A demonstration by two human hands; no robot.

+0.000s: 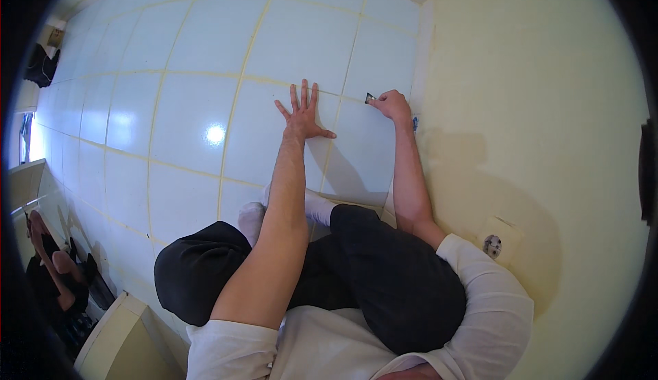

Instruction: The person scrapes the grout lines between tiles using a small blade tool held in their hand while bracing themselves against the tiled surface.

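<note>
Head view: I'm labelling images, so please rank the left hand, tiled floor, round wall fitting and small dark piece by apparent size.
1. Tiled floor
2. Left hand
3. Round wall fitting
4. Small dark piece, held by the right hand

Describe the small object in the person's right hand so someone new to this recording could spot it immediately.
Start at the pale blue tiled floor, on the right, where it nears the cream wall. There, the right hand pinches a small piece over the tiles. Its dark edge with a lighter patch sets it apart from the plain floor around it.
</note>
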